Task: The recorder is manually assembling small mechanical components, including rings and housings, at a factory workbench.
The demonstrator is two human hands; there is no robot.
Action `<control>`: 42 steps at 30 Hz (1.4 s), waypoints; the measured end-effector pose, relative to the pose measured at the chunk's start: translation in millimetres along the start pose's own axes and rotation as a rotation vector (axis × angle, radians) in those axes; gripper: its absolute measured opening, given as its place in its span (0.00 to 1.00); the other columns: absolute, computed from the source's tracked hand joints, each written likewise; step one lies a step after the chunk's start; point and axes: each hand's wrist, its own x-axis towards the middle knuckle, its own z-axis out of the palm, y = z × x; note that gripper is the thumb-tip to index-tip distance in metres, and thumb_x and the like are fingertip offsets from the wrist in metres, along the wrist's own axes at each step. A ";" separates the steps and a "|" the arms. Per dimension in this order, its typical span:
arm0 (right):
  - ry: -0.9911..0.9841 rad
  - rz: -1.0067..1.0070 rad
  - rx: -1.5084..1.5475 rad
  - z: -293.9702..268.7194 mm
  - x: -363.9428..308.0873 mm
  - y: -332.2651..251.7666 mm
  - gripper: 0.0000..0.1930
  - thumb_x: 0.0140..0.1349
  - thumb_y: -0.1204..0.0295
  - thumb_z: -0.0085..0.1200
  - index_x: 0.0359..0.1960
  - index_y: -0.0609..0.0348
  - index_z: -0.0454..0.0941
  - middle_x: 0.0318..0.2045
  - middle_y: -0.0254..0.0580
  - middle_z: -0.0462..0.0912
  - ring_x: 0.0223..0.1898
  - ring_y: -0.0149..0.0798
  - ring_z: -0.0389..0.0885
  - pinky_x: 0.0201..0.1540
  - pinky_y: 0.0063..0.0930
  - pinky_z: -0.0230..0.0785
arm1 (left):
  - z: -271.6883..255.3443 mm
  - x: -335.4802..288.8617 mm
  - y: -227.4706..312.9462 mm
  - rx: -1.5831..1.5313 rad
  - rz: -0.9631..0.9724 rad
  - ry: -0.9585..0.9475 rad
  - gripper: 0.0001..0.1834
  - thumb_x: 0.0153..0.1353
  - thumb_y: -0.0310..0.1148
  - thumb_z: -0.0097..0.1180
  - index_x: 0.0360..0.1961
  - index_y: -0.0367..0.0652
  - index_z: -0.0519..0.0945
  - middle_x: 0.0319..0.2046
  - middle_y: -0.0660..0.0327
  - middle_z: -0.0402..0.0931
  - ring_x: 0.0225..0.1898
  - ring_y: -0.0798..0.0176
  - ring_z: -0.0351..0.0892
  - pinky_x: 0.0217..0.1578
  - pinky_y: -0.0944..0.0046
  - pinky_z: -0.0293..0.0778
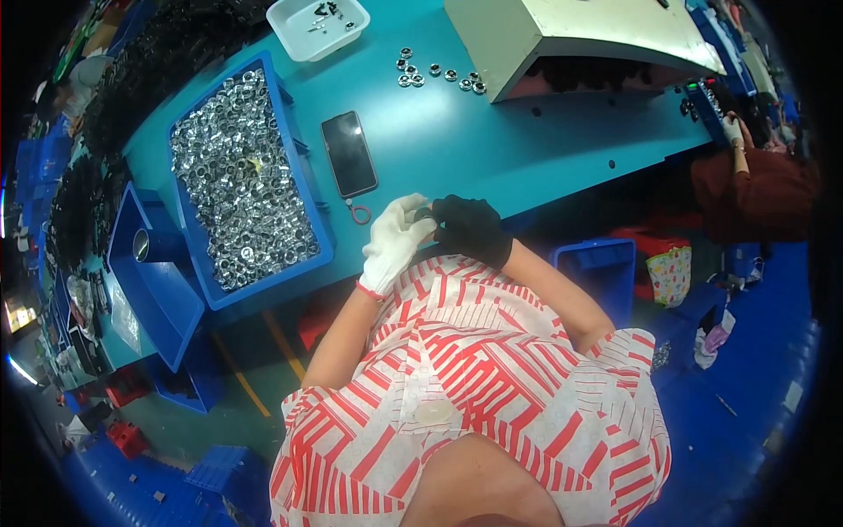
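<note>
My left hand (pixel 395 239), in a white glove, is closed with thumb and fingertips pinched on a small dark round part (pixel 425 213). Against it from the other side presses my right hand (pixel 474 230), in a black glove, its fingers bent together at the same spot. Whatever the right fingers grip is hidden by the dark glove. Both hands meet just off the table's near edge, in front of my body. To the left stands a blue crate (pixel 323 241) heaped with shiny metal rings (pixel 241 176).
A phone (pixel 349 154) with a red ring strap lies beyond my hands. Farther off are a white tray (pixel 299 44) of small parts, several loose metal rings (pixel 435 69) and a cream metal housing (pixel 518 44). A tilted blue bin (pixel 154 290) sits left; a co-worker's gloved hand (pixel 732 130) shows right.
</note>
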 end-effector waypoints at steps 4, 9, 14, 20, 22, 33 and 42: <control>-0.147 0.153 0.052 1.0 0.3 -0.4 0.18 0.49 0.62 0.61 0.41 0.50 0.73 0.32 0.39 0.80 0.31 0.43 0.80 0.33 0.35 0.72 | -4.6 -3.7 15.7 -0.050 -0.058 -0.083 0.28 0.52 0.23 0.54 0.55 0.27 0.63 0.32 0.55 0.76 0.30 0.69 0.77 0.33 0.73 0.73; -0.264 0.143 0.177 -1.0 -0.3 7.7 0.23 0.50 0.61 0.60 0.47 0.50 0.70 0.34 0.41 0.80 0.33 0.45 0.80 0.35 0.37 0.72 | -4.6 -0.2 2.3 -0.204 -0.108 -0.126 0.27 0.53 0.20 0.54 0.56 0.30 0.64 0.45 0.54 0.73 0.37 0.64 0.77 0.35 0.71 0.74; -0.082 0.168 0.053 4.5 -4.9 0.0 0.18 0.50 0.63 0.59 0.43 0.49 0.72 0.33 0.40 0.80 0.32 0.45 0.80 0.35 0.36 0.72 | 10.3 0.0 -17.5 -0.244 -0.034 -0.031 0.27 0.54 0.20 0.53 0.56 0.30 0.63 0.48 0.53 0.71 0.40 0.65 0.75 0.36 0.71 0.74; -0.148 0.088 0.039 1.7 -2.8 0.7 0.14 0.49 0.63 0.59 0.38 0.50 0.74 0.32 0.41 0.79 0.31 0.46 0.80 0.33 0.36 0.72 | 7.3 -7.1 1.2 -0.012 0.013 -0.022 0.28 0.54 0.20 0.52 0.57 0.28 0.62 0.39 0.55 0.74 0.33 0.69 0.75 0.36 0.74 0.73; -0.157 0.100 0.042 5.5 -5.3 2.9 0.15 0.49 0.63 0.59 0.38 0.50 0.73 0.32 0.41 0.79 0.31 0.46 0.80 0.33 0.36 0.72 | 5.1 -7.3 3.8 0.009 -0.030 -0.054 0.28 0.54 0.20 0.51 0.58 0.29 0.62 0.38 0.55 0.74 0.33 0.69 0.75 0.35 0.74 0.73; -0.214 0.342 0.195 -2.3 -5.9 0.2 0.26 0.47 0.65 0.61 0.50 0.48 0.69 0.37 0.39 0.80 0.35 0.45 0.80 0.37 0.36 0.72 | 0.8 -4.3 -0.1 -0.387 -0.094 -0.138 0.27 0.54 0.19 0.51 0.57 0.30 0.62 0.38 0.55 0.74 0.35 0.66 0.77 0.38 0.70 0.77; -0.129 0.119 -0.004 2.7 -13.7 4.8 0.26 0.46 0.63 0.62 0.49 0.49 0.70 0.41 0.39 0.78 0.37 0.44 0.80 0.37 0.35 0.72 | -1.7 -2.4 -9.5 -0.308 -0.076 -0.239 0.25 0.54 0.23 0.53 0.54 0.34 0.67 0.38 0.60 0.76 0.35 0.70 0.77 0.38 0.73 0.76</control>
